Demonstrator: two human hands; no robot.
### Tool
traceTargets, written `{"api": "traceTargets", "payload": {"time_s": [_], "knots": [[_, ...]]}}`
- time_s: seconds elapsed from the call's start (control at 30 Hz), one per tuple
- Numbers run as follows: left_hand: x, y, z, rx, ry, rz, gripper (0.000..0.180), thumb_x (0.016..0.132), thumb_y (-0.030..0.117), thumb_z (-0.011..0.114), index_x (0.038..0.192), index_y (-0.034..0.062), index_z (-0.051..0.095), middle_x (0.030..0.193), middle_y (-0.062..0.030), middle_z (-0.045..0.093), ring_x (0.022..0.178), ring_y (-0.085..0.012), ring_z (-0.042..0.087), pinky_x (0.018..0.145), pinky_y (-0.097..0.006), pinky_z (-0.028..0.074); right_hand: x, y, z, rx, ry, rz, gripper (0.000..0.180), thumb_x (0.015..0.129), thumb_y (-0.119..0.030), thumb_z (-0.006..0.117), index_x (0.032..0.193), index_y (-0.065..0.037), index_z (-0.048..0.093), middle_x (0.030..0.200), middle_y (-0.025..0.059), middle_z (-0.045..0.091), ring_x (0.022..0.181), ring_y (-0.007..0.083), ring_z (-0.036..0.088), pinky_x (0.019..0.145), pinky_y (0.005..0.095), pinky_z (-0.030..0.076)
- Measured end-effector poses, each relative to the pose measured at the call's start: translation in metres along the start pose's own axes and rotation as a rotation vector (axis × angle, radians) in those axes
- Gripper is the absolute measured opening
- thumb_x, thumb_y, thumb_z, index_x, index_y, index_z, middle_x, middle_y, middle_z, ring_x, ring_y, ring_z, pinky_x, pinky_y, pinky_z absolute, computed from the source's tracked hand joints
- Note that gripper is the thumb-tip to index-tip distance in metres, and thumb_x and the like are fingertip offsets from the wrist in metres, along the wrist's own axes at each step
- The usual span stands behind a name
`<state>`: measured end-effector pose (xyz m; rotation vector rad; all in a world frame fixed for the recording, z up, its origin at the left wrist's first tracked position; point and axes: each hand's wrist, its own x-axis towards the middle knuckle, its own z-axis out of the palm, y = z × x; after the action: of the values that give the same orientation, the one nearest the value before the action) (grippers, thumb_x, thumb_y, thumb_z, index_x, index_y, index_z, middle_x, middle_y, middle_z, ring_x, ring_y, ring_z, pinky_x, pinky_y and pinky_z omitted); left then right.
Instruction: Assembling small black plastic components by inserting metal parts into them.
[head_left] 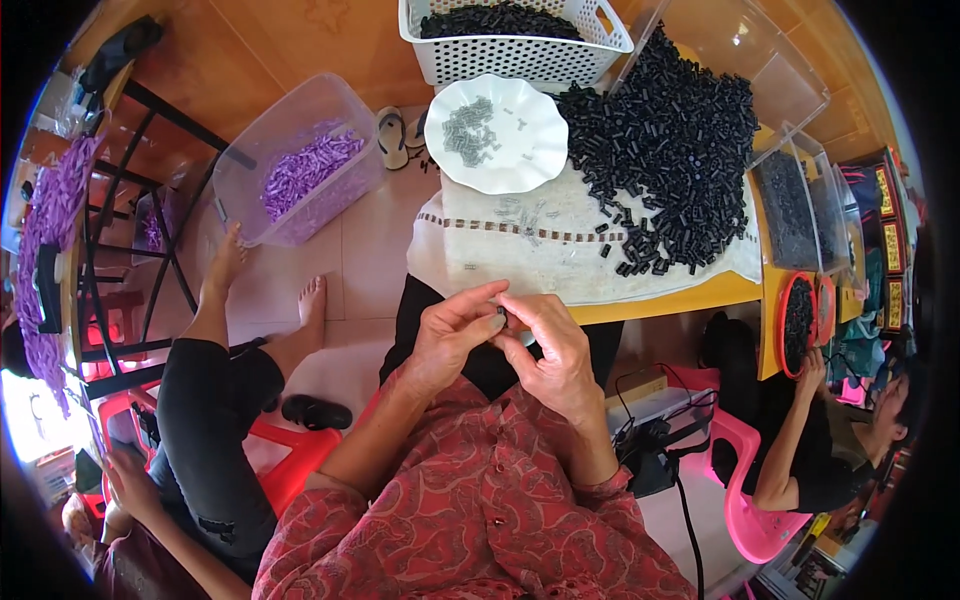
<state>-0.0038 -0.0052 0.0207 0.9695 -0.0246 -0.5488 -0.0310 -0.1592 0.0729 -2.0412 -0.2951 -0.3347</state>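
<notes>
My left hand [448,340] and my right hand [553,352] meet in front of my chest, just short of the table edge. Between their fingertips is a small black cylindrical piece [501,312], mostly covered by the fingers. Both hands pinch at it. Beyond them, a cream cloth [480,262] with a brown patterned stripe covers the table. A few clear small pieces [527,214] lie on that cloth. Farther back, a white wavy-edged plate [535,165] bears a heap of clear pieces [470,132]. To its right spreads a large pile of black cylindrical pieces [672,140].
A white perforated basket [505,68] with black pieces stands behind the plate. Left on the floor is a clear tub [335,205] of purple pieces. At right, a co-worker's hand [812,372] touches a red round basket [783,325]. Another person sits at left.
</notes>
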Motion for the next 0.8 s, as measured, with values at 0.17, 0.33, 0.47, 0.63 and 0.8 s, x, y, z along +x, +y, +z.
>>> {"api": "traceTargets", "payload": {"time_s": [0.17, 0.33, 0.47, 0.63, 0.8], "knots": [[0.005, -0.006, -0.002, 0.008, -0.012, 0.005, 0.035, 0.093, 0.002, 0.055, 0.128, 0.0023, 0.055, 0.099, -0.0084, 0.067, 0.086, -0.0133, 0.064, 0.075, -0.027, 0.053, -0.004, 0.010, -0.002, 0.063, 0.012, 0.035, 0.045, 0.071, 0.011, 0.069, 0.114, 0.000, 0.059, 0.090, 0.0120, 0.063, 0.079, 0.0234, 0.063, 0.067, 0.0321, 0.052], [0.007, -0.002, -0.001, -0.102, -0.027, -0.020, 0.032, 0.094, 0.003, 0.053, 0.126, 0.0018, 0.056, 0.099, -0.0092, 0.067, 0.085, -0.0141, 0.064, 0.074, -0.028, 0.054, -0.007, 0.010, -0.004, 0.235, 0.062, 0.151, 0.042, 0.078, 0.009, 0.067, 0.118, 0.001, 0.057, 0.088, 0.0106, 0.063, 0.084, 0.0188, 0.067, 0.069, 0.0269, 0.056], [0.003, -0.004, -0.004, -0.086, -0.021, -0.005, 0.031, 0.095, 0.004, 0.052, 0.125, 0.0019, 0.057, 0.099, -0.0099, 0.067, 0.083, -0.0139, 0.064, 0.073, -0.029, 0.055, -0.011, 0.008, -0.006, 0.241, 0.080, 0.177, 0.039, 0.081, 0.008, 0.064, 0.119, 0.002, 0.056, 0.096, 0.0126, 0.063, 0.085, 0.0182, 0.068, 0.071, 0.0265, 0.057], [0.008, -0.004, -0.003, -0.193, -0.061, -0.036, 0.030, 0.096, 0.006, 0.051, 0.125, 0.0021, 0.057, 0.100, -0.0102, 0.067, 0.080, -0.0143, 0.064, 0.072, -0.029, 0.055, -0.011, 0.013, -0.009, 0.206, 0.091, 0.142, 0.035, 0.082, 0.009, 0.063, 0.116, 0.004, 0.057, 0.102, 0.0137, 0.063, 0.083, 0.0164, 0.067, 0.068, 0.0261, 0.057], [0.011, 0.002, 0.007, -0.335, -0.053, -0.055, 0.030, 0.096, 0.007, 0.050, 0.125, 0.0021, 0.056, 0.101, -0.0105, 0.067, 0.079, -0.0146, 0.064, 0.072, -0.030, 0.055, -0.001, 0.005, -0.012, 0.239, 0.094, 0.154, 0.030, 0.083, 0.009, 0.061, 0.113, 0.004, 0.059, 0.101, 0.0128, 0.063, 0.081, 0.0153, 0.066, 0.066, 0.0246, 0.057]]}}
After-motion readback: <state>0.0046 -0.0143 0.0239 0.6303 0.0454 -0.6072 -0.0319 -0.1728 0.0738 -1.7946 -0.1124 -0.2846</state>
